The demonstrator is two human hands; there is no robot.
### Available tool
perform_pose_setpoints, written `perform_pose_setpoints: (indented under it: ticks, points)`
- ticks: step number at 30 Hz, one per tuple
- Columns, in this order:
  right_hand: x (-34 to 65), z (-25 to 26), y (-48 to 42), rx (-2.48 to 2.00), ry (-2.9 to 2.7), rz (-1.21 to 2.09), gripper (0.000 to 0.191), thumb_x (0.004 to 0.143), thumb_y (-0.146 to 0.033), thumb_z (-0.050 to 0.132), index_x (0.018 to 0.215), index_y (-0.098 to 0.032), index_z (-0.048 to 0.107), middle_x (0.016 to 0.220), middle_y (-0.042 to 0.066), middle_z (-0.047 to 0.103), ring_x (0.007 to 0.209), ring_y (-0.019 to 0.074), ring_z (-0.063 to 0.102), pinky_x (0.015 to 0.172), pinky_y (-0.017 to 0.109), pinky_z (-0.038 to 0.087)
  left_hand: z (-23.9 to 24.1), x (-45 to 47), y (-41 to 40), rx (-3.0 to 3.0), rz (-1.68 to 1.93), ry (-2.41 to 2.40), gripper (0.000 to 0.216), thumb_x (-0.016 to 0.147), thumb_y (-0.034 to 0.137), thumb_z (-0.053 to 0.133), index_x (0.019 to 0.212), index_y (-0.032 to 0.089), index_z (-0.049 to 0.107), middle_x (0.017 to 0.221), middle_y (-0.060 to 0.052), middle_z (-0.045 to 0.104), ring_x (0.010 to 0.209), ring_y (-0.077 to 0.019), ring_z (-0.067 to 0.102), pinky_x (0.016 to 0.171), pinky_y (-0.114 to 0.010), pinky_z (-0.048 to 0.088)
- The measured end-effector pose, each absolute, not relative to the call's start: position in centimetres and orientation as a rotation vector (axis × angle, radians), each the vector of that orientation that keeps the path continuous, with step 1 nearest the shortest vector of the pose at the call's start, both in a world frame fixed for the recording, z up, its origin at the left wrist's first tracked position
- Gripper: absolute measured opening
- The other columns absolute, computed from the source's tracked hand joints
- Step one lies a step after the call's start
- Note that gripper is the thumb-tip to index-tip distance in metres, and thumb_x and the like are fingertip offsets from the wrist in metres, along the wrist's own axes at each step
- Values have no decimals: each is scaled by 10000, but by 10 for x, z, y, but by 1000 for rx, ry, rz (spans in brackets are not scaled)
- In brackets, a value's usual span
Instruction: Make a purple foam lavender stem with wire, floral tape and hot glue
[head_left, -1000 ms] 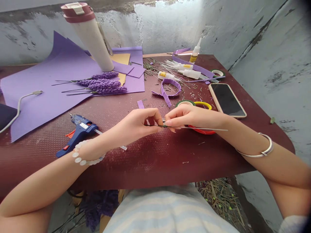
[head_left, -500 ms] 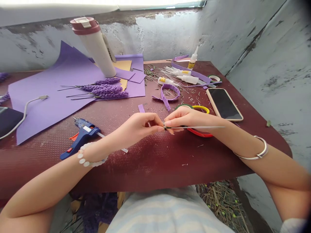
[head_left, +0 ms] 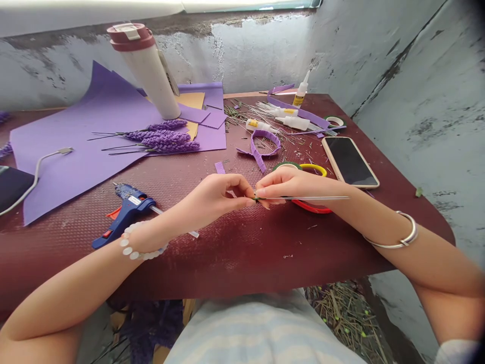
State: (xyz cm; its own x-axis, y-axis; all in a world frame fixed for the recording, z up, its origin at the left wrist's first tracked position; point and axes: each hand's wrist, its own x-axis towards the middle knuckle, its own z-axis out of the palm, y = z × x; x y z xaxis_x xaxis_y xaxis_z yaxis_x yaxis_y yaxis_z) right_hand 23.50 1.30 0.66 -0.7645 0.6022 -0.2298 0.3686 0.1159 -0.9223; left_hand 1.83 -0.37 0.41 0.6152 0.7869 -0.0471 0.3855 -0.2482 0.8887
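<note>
My left hand [head_left: 223, 194] is closed in a pinch on the green-coated end of some thin wire stems [head_left: 310, 197]. Thumb and fingertips of my right hand [head_left: 282, 183] pinch the same stems just beside it, so the two hands nearly touch. The bare silvery wires run out to the right, across my right wrist. What lies between the fingertips is mostly hidden; only a bit of green shows. Just behind my right hand are a green tape roll [head_left: 287, 165] and yellow-and-red scissor handles [head_left: 315, 169], partly covered by it.
A blue glue gun [head_left: 127, 215] lies left, near my forearm. Behind it are purple sheets [head_left: 76, 131], purple flower sprigs [head_left: 162, 139] and a tall tumbler [head_left: 151, 76]. A curled purple strip [head_left: 254, 147], glue bottles [head_left: 301, 91], loose wires and a phone [head_left: 349, 161] lie right.
Both hands stay nearly in place, still pinching the stems. More green shows at the fingertips, and the wires have shifted very slightly.
</note>
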Motion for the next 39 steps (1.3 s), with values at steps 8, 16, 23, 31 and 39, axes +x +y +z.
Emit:
perform_pose_setpoints:
  ticks: [8, 16, 23, 31, 39]
  points:
    - [233, 5, 14, -1034, -2106, 1736, 348, 885, -436, 556, 672, -165, 603, 583, -39, 407, 590, 96, 358, 571, 266, 242, 0, 17, -3, 1890, 513, 988, 117, 836, 253, 610, 842, 137, 620, 805, -24, 657, 702, -112, 539, 653, -229, 431]
    - [233, 0, 16, -992, -2100, 1706, 327, 859, -425, 590, 659, -167, 603, 615, -29, 457, 610, 100, 389, 566, 261, 265, 0, 17, -3, 1934, 349, 953, 266, 922, 377, 490, 928, 156, 638, 790, 9, 599, 705, -112, 497, 634, -236, 378]
    - [234, 1, 15, -985, -2133, 1708, 352, 877, -447, 573, 696, -153, 642, 605, -25, 441, 605, 98, 369, 572, 262, 256, 0, 16, -1, 1950, 365, 924, 246, 901, 347, 539, 895, 147, 681, 756, 13, 635, 695, -107, 506, 641, -229, 379]
    - [236, 1, 17, -975, -2146, 1735, 370, 893, -465, 558, 733, -149, 663, 613, -23, 444, 611, 99, 376, 588, 267, 262, 1, 16, -1, 1924, 445, 932, 168, 871, 278, 582, 876, 130, 664, 821, -27, 684, 753, -132, 583, 687, -248, 424]
    - [237, 3, 17, -991, -2173, 1721, 350, 897, -456, 553, 715, -164, 619, 616, -41, 394, 592, 88, 334, 566, 269, 220, 1, 16, -1, 1946, 531, 933, 78, 830, 213, 639, 809, 144, 670, 788, -5, 645, 711, -106, 536, 667, -238, 423]
